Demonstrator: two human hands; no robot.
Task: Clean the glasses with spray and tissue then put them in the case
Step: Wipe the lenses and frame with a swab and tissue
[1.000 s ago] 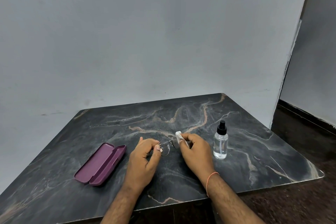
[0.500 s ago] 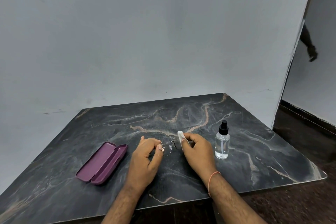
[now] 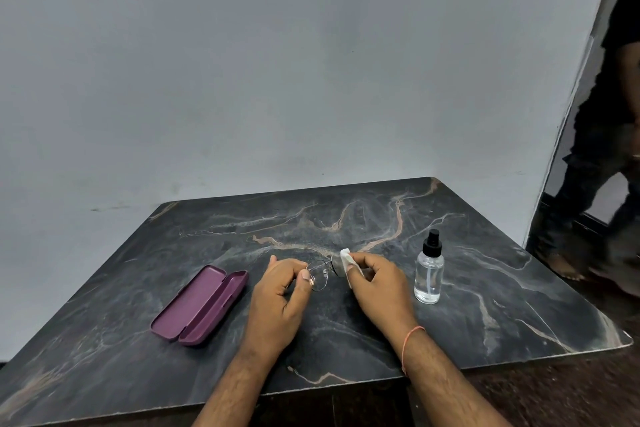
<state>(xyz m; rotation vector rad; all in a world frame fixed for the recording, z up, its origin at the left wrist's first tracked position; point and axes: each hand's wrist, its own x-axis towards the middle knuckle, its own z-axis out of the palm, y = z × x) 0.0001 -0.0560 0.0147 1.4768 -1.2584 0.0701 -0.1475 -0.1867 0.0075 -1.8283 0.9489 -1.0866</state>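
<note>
Each hand's grip (image 3: 277, 302) (image 3: 377, 284) unchanged on glasses (image 3: 320, 276) and tissue (image 3: 346, 262); second person (image 3: 602, 135) newly at right.

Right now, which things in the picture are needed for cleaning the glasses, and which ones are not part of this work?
Needed:
- glasses, held by the left hand
- tissue, in the right hand
- spray bottle
- open purple case

Not part of it:
- person walking past, at right
- table, only the support
</note>
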